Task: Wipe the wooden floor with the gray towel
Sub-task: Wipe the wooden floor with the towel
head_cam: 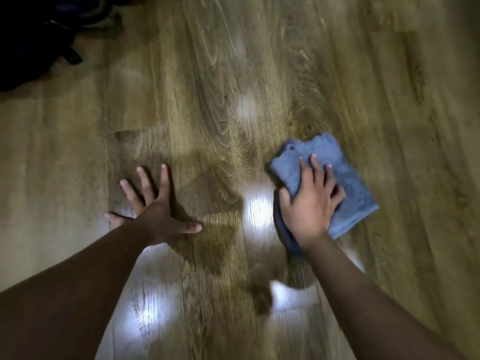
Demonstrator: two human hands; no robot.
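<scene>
A folded gray-blue towel (345,180) lies on the wooden floor (233,74) at the right of centre. My right hand (310,203) presses down on the towel's near-left part, fingers spread over it and thumb hooked around its left edge. My left hand (153,203) rests flat on the bare floor to the left, fingers wide apart, holding nothing. Both forearms reach in from the bottom of the view. The picture is blurred by motion.
A dark object, perhaps a bag with straps (33,40), sits on the floor at the top left corner. Bright light reflections (257,211) shine on the planks between and below my hands. Brown planks stretch ahead and to the right.
</scene>
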